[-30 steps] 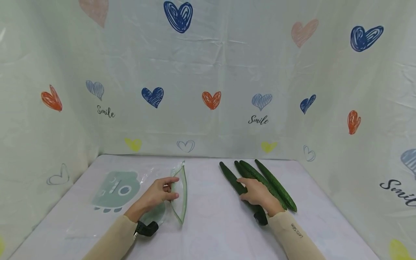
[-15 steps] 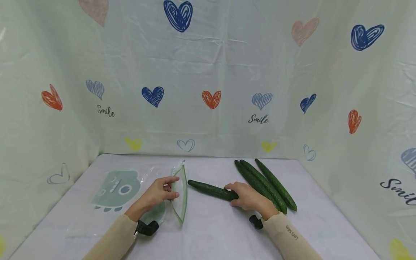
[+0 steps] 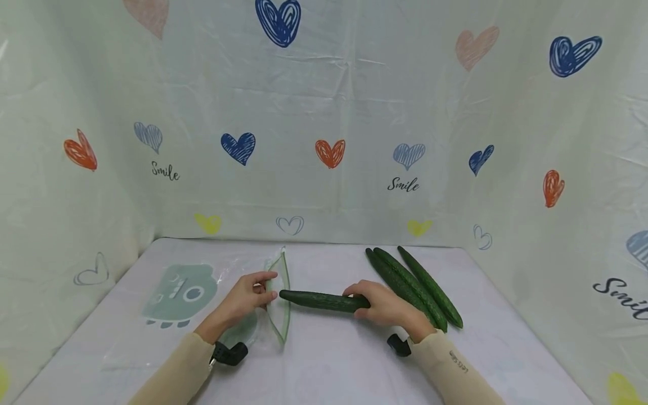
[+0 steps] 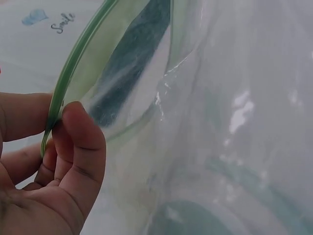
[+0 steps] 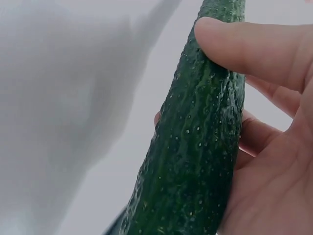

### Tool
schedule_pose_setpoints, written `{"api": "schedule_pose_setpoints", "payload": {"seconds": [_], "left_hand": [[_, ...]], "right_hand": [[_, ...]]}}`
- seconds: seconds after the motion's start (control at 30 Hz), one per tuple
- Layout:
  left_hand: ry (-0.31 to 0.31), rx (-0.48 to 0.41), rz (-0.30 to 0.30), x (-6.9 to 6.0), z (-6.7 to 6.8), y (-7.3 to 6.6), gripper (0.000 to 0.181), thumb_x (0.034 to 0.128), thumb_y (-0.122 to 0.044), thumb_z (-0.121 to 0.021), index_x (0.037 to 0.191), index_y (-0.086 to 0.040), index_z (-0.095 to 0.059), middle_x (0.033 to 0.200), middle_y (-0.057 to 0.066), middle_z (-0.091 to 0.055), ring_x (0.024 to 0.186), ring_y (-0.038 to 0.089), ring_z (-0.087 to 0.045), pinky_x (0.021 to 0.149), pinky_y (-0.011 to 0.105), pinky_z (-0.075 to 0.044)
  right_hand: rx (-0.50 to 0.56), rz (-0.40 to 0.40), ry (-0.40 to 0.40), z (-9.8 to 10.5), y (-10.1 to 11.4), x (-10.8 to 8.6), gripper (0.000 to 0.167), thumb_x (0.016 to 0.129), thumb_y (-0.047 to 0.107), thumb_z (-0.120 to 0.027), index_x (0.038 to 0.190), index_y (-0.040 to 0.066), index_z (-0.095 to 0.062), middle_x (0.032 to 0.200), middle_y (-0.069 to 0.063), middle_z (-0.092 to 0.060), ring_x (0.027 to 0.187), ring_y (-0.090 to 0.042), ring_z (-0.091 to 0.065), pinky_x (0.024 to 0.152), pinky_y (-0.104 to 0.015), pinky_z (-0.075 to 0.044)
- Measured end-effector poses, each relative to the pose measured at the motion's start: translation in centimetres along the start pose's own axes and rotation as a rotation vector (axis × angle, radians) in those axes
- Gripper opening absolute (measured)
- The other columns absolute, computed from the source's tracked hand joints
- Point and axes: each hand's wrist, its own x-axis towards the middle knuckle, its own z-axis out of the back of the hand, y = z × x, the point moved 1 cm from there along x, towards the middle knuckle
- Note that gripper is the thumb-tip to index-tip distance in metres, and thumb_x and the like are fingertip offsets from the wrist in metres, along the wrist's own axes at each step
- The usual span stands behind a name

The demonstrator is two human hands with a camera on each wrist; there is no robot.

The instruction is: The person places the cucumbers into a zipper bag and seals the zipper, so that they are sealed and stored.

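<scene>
A clear zip bag (image 3: 238,264) with a green dinosaur-like print lies on the left of the table, its green-edged mouth spread apart and facing right. My left hand (image 3: 248,298) pinches the rim of that mouth between thumb and fingers; in the left wrist view the green zip strip (image 4: 73,68) runs between them. My right hand (image 3: 382,304) grips a cucumber (image 3: 324,301) near its right end, thumb over it and fingers curled behind, as the right wrist view shows on the bumpy skin (image 5: 190,142). The cucumber's left tip is at the bag's mouth.
Several more cucumbers (image 3: 410,281) lie side by side just beyond my right hand. A white cloth covers the table (image 3: 324,365). A curtain (image 3: 354,101) printed with hearts stands behind the table and along both sides.
My right hand has picked one cucumber from the group, turned it crosswise and carried it left to the bag's mouth. My left hand has stayed on the rim.
</scene>
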Motion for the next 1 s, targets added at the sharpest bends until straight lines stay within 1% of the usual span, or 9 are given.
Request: {"api": "schedule_pose_setpoints", "payload": {"seconds": [0.17,0.27,0.43,0.57,0.67,0.8,0.9,1.0], "left_hand": [[-0.018,-0.016,-0.008,0.0,-0.1,-0.3,0.055,0.0876,-0.003,-0.068,0.138,0.005,-0.046,0.073,0.005,-0.046,0.061,0.017,-0.051,0.063,0.037,-0.053],[-0.032,-0.023,-0.018,0.0,-0.1,-0.6,0.055,0.0878,-0.003,-0.067,0.138,0.005,-0.046,0.073,0.006,-0.047,0.063,0.02,-0.053,0.063,0.037,-0.053],[-0.058,-0.007,-0.02,0.0,-0.3,-1.0,0.055,0.0875,-0.002,-0.067,0.138,0.004,-0.046,0.073,0.007,-0.048,0.064,0.022,-0.056,0.064,0.041,-0.054],[-0.065,0.008,-0.026,-0.1,-0.4,-1.3,0.055,0.0872,-0.002,-0.068,0.137,0.005,-0.047,0.074,0.006,-0.048,0.064,0.02,-0.056,0.064,0.042,-0.054],[-0.071,0.01,-0.033,-0.1,-0.4,-1.4,0.054,0.087,-0.002,-0.068,0.136,0.006,-0.047,0.072,0.006,-0.047,0.062,0.019,-0.054,0.063,0.041,-0.054],[-0.076,0.014,-0.037,-0.1,-0.3,-1.5,0.054,0.0872,-0.004,-0.068,0.136,0.007,-0.047,0.071,0.005,-0.048,0.06,0.019,-0.052,0.062,0.041,-0.054],[-0.07,0.016,-0.032,-0.1,-0.3,-1.4,0.054,0.0872,-0.004,-0.068,0.136,0.007,-0.048,0.07,0.005,-0.048,0.06,0.019,-0.052,0.061,0.04,-0.054],[-0.063,0.017,-0.021,-0.2,-0.3,-1.3,0.054,0.0873,-0.004,-0.068,0.136,0.006,-0.048,0.07,0.005,-0.049,0.06,0.02,-0.053,0.061,0.04,-0.054]], "right_hand": [[-0.01,0.021,0.074,-0.9,2.1,0.7,0.041,0.088,0.014,-0.07,0.127,0.02,-0.059,0.111,0.008,-0.056,0.105,-0.009,-0.052,0.09,-0.032,-0.045],[-0.007,0.037,0.099,-1.3,3.3,1.2,0.041,0.088,0.015,-0.07,0.127,0.022,-0.059,0.109,0.01,-0.055,0.105,-0.008,-0.052,0.091,-0.03,-0.045],[0.007,0.094,0.113,-2.1,5.1,2.8,0.041,0.086,0.015,-0.072,0.124,0.022,-0.061,0.108,0.011,-0.056,0.103,-0.005,-0.052,0.091,-0.027,-0.044],[0.019,0.141,0.121,-2.8,6.3,4.3,0.039,0.084,0.014,-0.074,0.121,0.021,-0.063,0.105,0.012,-0.057,0.097,-0.001,-0.052,0.088,-0.022,-0.044],[0.018,0.157,0.127,-3.4,7.1,5.2,0.038,0.084,0.015,-0.074,0.119,0.021,-0.064,0.103,0.012,-0.057,0.092,0.0,-0.052,0.084,-0.02,-0.044],[0.02,0.152,0.143,-4.1,7.9,6.0,0.037,0.083,0.016,-0.075,0.118,0.018,-0.064,0.103,0.012,-0.058,0.093,0.0,-0.052,0.084,-0.02,-0.044],[0.007,0.134,0.164,-4.5,8.1,6.1,0.037,0.083,0.018,-0.076,0.118,0.017,-0.064,0.103,0.012,-0.059,0.094,-0.001,-0.052,0.084,-0.02,-0.044],[-0.062,0.117,0.158,-4.6,8.0,6.0,0.038,0.081,0.022,-0.078,0.117,0.019,-0.066,0.103,0.011,-0.059,0.093,-0.003,-0.051,0.082,-0.02,-0.044]]}}
